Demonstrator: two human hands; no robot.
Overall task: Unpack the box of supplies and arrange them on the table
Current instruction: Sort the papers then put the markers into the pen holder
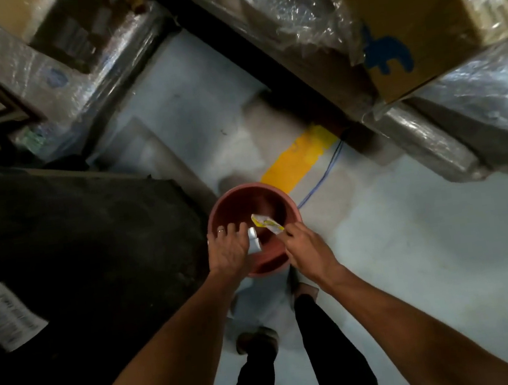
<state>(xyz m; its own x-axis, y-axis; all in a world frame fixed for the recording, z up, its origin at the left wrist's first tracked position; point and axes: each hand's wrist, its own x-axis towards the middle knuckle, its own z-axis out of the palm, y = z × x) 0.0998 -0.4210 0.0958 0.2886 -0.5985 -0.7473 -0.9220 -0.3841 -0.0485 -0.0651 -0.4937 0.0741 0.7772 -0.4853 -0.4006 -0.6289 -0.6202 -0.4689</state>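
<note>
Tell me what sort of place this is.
Probably a warehouse or storeroom: a cardboard box and goods in stretch wrap stand stacked around a painted concrete floor bearing a yellow stripe.

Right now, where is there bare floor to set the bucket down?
Widest bare floor is right of the red bucket, below the wrapped pallet. A narrower strip runs ahead, between the wrapped stacks, past the yellow stripe. The black bundle crowds the left. Left hand holds a white scrap, right hand a yellow packet.
</note>
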